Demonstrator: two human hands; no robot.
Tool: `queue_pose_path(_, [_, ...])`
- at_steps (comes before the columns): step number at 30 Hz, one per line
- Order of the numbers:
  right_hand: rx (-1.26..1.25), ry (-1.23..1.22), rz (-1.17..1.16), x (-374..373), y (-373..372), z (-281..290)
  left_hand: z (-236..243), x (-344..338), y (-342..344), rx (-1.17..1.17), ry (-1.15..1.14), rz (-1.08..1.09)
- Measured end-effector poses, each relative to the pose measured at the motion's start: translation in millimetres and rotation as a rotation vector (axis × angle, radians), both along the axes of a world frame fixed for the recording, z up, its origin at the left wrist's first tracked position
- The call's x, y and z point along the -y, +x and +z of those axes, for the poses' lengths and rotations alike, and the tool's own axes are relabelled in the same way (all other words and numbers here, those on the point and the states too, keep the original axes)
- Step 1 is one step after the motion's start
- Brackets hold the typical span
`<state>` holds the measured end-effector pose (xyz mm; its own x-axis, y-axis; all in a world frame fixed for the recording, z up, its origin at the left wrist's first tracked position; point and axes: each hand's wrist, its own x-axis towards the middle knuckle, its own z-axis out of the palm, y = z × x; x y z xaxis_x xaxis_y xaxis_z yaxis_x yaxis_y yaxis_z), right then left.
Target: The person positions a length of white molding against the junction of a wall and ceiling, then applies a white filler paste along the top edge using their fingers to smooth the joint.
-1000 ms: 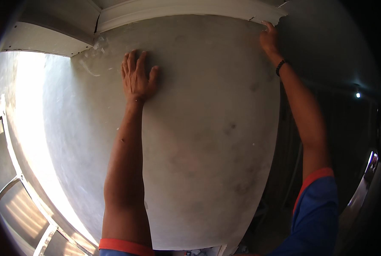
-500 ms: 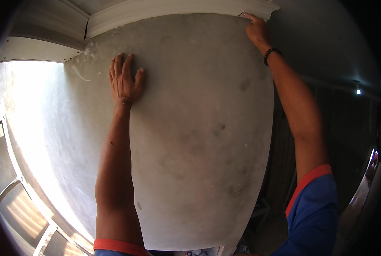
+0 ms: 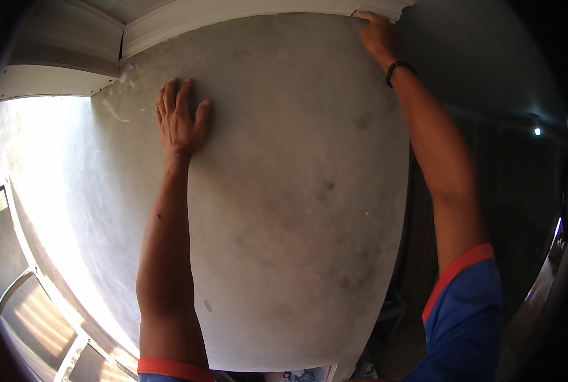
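A grey, smudged plaster wall [image 3: 284,159] fills the middle of the view. My left hand [image 3: 182,121] lies flat against its upper left part, fingers spread and nothing in it. Up at the top right, my right hand [image 3: 379,41] touches the lower edge of a white cornice moulding [image 3: 258,13] with an outstretched index finger, close to the moulding's ragged right end. Its other fingers curl in, and whether anything small sits in them cannot be made out. A dark bead bracelet [image 3: 399,69] circles my right wrist.
A white boxed ledge [image 3: 55,81] juts out at the upper left, above a brightly lit opening. A white-framed window or gate [image 3: 29,270] stands at lower left. Beyond the wall's right edge is a dark room with a lit bulb [image 3: 538,131]. Clutter [image 3: 303,375] shows at the bottom.
My right hand has shifted slightly left along the moulding's edge. The left hand stays flat on the wall, and the whole view has moved a little.
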<state>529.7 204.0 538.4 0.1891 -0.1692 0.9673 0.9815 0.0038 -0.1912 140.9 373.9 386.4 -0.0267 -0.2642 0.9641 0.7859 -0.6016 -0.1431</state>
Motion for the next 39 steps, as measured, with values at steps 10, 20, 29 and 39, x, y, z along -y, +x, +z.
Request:
queue_pose_path(10, [0.038,0.004,-0.03,-2,10,3,2,-2,0,-0.012,0.004,0.04])
queue_pose_path(20, [0.22,0.209,0.037,-8,6,-18,2,-2,0,-0.012,-0.046,0.055])
queue_pose_path(29, [0.069,0.068,0.18,12,-19,-29,0,6,2,-0.02,-0.063,0.059])
queue_pose_path(39, [-0.08,0.132,1.218,28,-4,-61,3,2,7,-0.04,-0.051,0.044])
